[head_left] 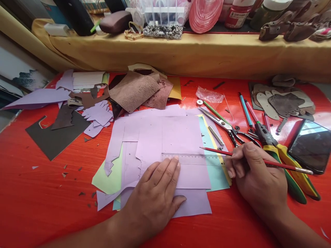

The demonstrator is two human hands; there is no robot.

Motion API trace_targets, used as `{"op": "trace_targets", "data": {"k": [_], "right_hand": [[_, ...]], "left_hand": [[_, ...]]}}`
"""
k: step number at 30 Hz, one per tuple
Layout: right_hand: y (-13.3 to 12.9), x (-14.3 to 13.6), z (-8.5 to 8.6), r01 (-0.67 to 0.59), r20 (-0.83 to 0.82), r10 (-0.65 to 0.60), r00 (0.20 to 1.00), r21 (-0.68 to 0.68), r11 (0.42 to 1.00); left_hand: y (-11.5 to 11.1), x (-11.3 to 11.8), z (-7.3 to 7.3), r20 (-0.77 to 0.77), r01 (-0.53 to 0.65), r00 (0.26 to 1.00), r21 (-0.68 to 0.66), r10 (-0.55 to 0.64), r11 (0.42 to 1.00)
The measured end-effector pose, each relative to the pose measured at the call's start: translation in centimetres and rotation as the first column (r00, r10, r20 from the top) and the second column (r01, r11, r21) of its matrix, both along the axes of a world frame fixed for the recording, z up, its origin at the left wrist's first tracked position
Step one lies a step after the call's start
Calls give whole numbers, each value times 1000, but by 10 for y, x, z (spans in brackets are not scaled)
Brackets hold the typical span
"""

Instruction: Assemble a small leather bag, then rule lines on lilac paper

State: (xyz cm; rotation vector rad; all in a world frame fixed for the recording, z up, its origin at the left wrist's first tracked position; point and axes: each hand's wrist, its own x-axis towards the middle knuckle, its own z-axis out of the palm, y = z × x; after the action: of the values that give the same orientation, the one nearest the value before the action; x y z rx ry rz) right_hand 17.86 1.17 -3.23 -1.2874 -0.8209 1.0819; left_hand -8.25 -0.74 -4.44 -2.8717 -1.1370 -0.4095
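Purple paper [181,137] with drawn lines and a cut-out at its left lies on a stack of coloured sheets. A clear ruler [191,159] rests across it. My left hand [157,193] lies flat on the paper, its fingertips at the ruler's left end, fingers stretched out. In my right hand [256,175] is a red pencil [217,150], pinched between thumb and fingers, its tip pointing left just above the ruler. Scissors [227,127] and a silver metal rod [216,135] lie beyond the right hand. Light blue paper [217,175] shows under the ruler's right part.
Yellow-green pliers [287,162] and a black phone [311,144] lie at the right. Leather pieces [134,90] are at the back, a dark sheet [58,132] at the left. A cloth-covered shelf [168,57] with jars runs behind the red table [51,193].
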Motion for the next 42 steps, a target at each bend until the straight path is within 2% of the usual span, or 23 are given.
{"op": "trace_targets", "data": {"k": [17, 27, 42], "right_hand": [[-1, -1, 2, -45, 9, 46, 999, -37, 998], [0, -2, 6, -82, 60, 85, 995, -49, 995], [0, -1, 4, -77, 32, 79, 996, -58, 995]], "left_hand": [[4, -8, -1, 68, 20, 998, -106, -13, 994], [-1, -7, -1, 95, -42, 994, -72, 49, 997], [1, -7, 1, 81, -27, 996, -62, 32, 998]]}}
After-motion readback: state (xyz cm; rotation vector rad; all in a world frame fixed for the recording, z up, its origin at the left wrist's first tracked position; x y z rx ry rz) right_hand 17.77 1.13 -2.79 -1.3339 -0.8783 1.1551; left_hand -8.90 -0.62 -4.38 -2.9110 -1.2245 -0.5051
